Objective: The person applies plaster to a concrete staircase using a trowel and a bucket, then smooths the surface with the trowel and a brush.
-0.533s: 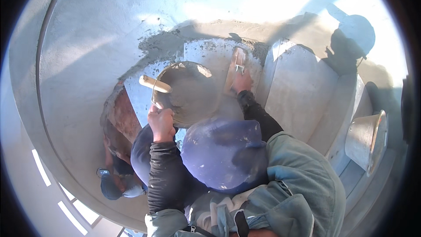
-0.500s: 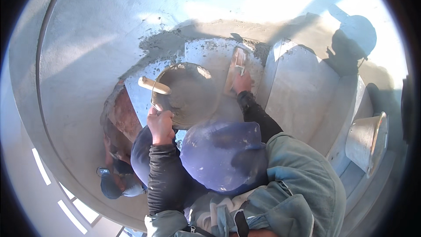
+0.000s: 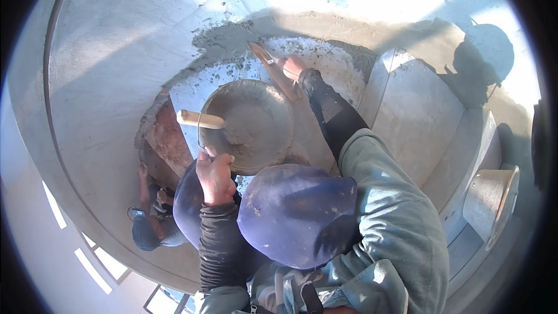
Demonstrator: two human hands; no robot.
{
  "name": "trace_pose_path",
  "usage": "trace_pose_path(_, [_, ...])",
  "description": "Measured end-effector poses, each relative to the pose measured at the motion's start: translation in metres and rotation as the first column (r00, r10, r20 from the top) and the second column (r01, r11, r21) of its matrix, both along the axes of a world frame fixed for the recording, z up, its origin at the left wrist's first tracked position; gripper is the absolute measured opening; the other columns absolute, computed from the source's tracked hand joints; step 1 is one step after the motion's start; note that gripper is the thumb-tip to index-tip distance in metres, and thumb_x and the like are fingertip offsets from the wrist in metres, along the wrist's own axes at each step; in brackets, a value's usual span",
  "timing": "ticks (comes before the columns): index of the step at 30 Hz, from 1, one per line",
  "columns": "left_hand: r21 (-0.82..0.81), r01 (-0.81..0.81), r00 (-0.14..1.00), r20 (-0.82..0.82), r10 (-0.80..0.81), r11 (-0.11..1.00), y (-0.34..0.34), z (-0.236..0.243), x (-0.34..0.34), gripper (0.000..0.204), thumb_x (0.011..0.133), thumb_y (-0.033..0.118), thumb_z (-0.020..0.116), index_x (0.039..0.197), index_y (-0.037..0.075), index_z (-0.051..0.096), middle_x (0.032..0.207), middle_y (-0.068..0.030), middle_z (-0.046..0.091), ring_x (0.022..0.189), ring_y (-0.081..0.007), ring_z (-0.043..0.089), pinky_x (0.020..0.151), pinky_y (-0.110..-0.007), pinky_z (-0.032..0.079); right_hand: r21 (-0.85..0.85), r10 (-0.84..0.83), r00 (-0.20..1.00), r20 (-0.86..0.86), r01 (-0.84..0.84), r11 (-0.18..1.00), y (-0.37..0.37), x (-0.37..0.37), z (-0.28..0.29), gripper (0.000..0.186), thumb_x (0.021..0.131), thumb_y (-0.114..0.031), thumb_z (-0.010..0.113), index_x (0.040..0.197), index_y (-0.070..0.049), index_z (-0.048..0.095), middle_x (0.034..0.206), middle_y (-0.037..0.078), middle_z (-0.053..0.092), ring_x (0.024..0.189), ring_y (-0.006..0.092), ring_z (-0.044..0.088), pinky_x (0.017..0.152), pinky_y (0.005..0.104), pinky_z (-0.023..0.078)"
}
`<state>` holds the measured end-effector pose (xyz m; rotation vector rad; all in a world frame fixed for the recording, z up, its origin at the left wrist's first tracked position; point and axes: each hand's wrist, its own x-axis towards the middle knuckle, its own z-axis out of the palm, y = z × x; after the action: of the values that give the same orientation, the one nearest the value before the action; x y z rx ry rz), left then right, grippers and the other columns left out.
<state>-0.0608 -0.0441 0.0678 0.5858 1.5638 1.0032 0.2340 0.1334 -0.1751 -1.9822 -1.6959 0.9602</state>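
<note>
My left hand [image 3: 214,175] is closed at the near rim of a round metal pan [image 3: 279,160] holding grey mortar [image 3: 247,119]. A pale wooden handle [image 3: 200,120] lies across the pan's left rim; its bent metal rod runs down to my left fingers. What they do with the rod is partly hidden. Beyond the pan, my right hand [image 3: 292,67] grips a long, flat plastering trowel [image 3: 273,70]. The trowel slants in front of the mortar-spotted pale panel [image 3: 226,72], just below a band of wet mortar [image 3: 224,40]. Whether its blade touches is unclear.
A co-worker in a dark cap [image 3: 146,234] is at the lower left, near a reddish bare patch [image 3: 168,139]. A pale bucket [image 3: 485,200] lies tilted at the right. Grey slabs or steps [image 3: 407,104] rise on the right. My purple-covered knees [image 3: 296,215] are close below the pan.
My right hand and the trowel have moved left and up along the wall, and the trowel has turned to slant the other way. My left hand still holds the pan.
</note>
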Motion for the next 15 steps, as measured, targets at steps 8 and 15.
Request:
trace_pose_path(8, [0.055,0.047,0.998,0.035,-0.049,0.997,0.007,0.008,0.017,0.028,0.072,-0.013,0.057,0.085,0.010,0.049,0.083,0.0014,0.050,0.076,-0.0106,0.050,0.068,-0.026,0.043,-0.110,-0.438,0.882,-0.173,0.425,0.899,-0.035,0.060,-0.015,0.042,0.097,-0.032,0.054,0.079,0.005,0.065,0.076,0.023,0.067,0.063,0.0342,0.067,0.055,0.0443,0.051])
trace_pose_path(15, [0.120,0.057,0.994,0.087,-0.067,0.991,0.009,0.002,0.025,0.030,0.071,-0.014,0.056,0.086,0.011,0.049,0.085,0.0025,0.048,0.077,-0.0094,0.049,0.070,-0.025,0.043,0.152,-0.505,0.817,0.278,0.482,0.863,-0.132,0.167,-0.051,0.028,0.098,-0.024,0.047,0.097,-0.003,0.066,0.082,0.022,0.067,0.070,0.0361,0.068,0.062,0.0497,0.052])
